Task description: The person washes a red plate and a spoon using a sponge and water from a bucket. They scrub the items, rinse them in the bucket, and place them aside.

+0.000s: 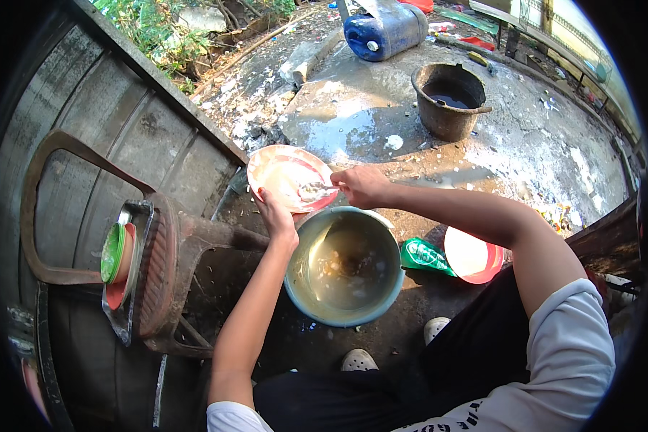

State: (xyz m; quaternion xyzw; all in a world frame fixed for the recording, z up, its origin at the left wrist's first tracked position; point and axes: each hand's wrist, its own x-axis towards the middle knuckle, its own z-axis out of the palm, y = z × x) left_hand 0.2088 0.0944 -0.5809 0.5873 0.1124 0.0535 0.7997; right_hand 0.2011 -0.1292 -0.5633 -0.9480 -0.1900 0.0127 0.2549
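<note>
My left hand [274, 213] grips the lower left rim of a pink plate [270, 167], which is tilted up above the basin. My right hand [363, 186] is closed on the handle of a metal spoon [314, 189], its bowl against the plate with some pale matter at it. Below them a round blue-green basin [297, 291] on the ground holds cloudy water with bits of food in it. To its right lie a green plastic bottle [425, 256], apparently cut, and a pink bowl or basin [486, 264] with a bright white inside, partly behind my right arm.
At left, a brown plastic chair [159, 264] bears a metal tray [147, 221] with green bowls [111, 254] and pink dishes, beside a metal wall [113, 108]. Ahead stand a worn bucket [444, 121] of dark liquid and a blue jerrycan [391, 32] on its side. The ground is wet and littered.
</note>
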